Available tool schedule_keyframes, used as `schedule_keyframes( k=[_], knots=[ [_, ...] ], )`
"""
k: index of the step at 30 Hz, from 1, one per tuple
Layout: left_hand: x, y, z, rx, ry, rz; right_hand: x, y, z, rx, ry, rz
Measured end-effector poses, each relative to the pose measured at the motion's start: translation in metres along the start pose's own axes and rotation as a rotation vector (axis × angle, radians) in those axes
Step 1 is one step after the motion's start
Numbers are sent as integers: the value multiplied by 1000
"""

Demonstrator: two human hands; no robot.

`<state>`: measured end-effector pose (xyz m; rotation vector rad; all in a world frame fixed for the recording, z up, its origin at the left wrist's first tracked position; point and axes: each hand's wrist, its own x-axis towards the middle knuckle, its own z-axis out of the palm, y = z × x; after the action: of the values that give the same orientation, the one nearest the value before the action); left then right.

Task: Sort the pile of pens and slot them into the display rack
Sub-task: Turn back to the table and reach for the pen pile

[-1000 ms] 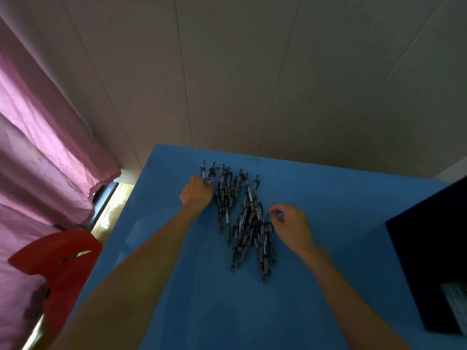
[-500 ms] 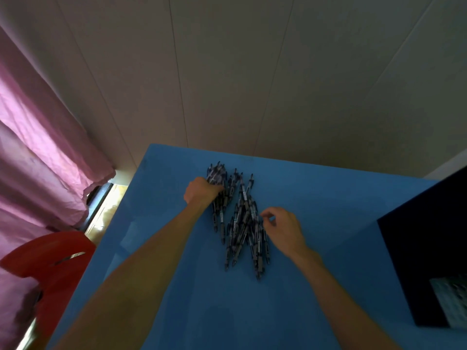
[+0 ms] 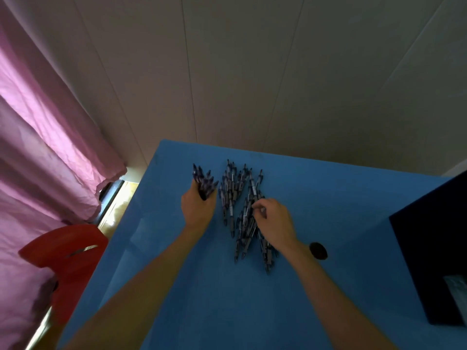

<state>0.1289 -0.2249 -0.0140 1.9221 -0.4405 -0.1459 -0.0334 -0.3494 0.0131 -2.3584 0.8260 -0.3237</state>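
Note:
A pile of dark pens (image 3: 237,203) lies on the blue table (image 3: 328,198), spread lengthwise toward me. My left hand (image 3: 198,210) is closed around a bundle of pens (image 3: 204,181) whose ends fan out above my fist, just left of the pile. My right hand (image 3: 274,222) rests on the pile's right side, thumb and fingers pinched on a pen there. A dark box-like thing (image 3: 434,269) at the right edge may be the display rack; I cannot tell.
A small dark round spot (image 3: 318,250) sits on the table by my right wrist. A red chair (image 3: 65,253) stands left of the table, with a pink curtain (image 3: 43,137) behind it. A pale panelled wall rises behind the table's far edge.
My left hand has pulled a bundle of pens clear of the pile to the left. My right hand has shifted slightly further onto the pile.

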Motion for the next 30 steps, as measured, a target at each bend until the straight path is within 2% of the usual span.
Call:
schedule_keyframes(
  k=[10,15,20,30],
  knots=[
    [-29,-27,-7,9,6,-22,-24,-3,18,-10,9,-3],
    [-30,-14,-14,-110,133,-75,-35,-2,15,-17,20,14],
    [-36,-18,-18,-51,55,-86,-42,-8,12,-41,25,15],
    [-35,-19,-42,-66,38,-194,-57,-20,9,-74,16,29]
  ],
)
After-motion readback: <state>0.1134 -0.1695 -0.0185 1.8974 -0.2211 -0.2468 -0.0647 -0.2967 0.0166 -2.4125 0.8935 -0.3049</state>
